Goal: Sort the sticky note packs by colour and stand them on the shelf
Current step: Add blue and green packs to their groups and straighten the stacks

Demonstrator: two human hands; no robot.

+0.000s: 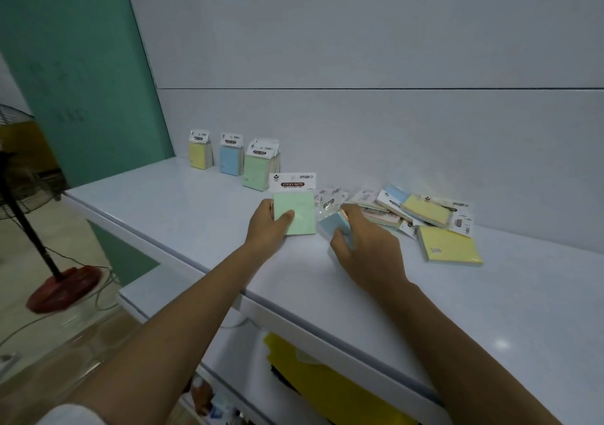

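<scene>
The green sticky note pack in clear film with a white header card (295, 209) stood near-upright on the pale grey shelf top (196, 215), just in front of the standing green row. The left hand (268, 225) held it at its lower left edge, thumb across the front face and fingers behind, pinching the block. The right hand (362, 241) curled over a blue film-wrapped pack (333, 223) lying just beside the green one; its fingers were closed around that pack, though the fingertips were partly hidden. Such packs should be light and fairly stiff as blocks, but the film is likely slippery and the header card flexible; hold is best taken across the paper block, not the card. Against the wall stood three sorted groups: a yellow standing pack (198, 150), a blue standing pack (230, 155) and the green standing row (260, 166). To the right lay an unsorted heap of mixed packs (402, 210), with a flat yellow pad (449, 244) nearest the front edge. Nothing blocked the path to the green row, but a careless placement could topple the neighbouring stacks.
</scene>
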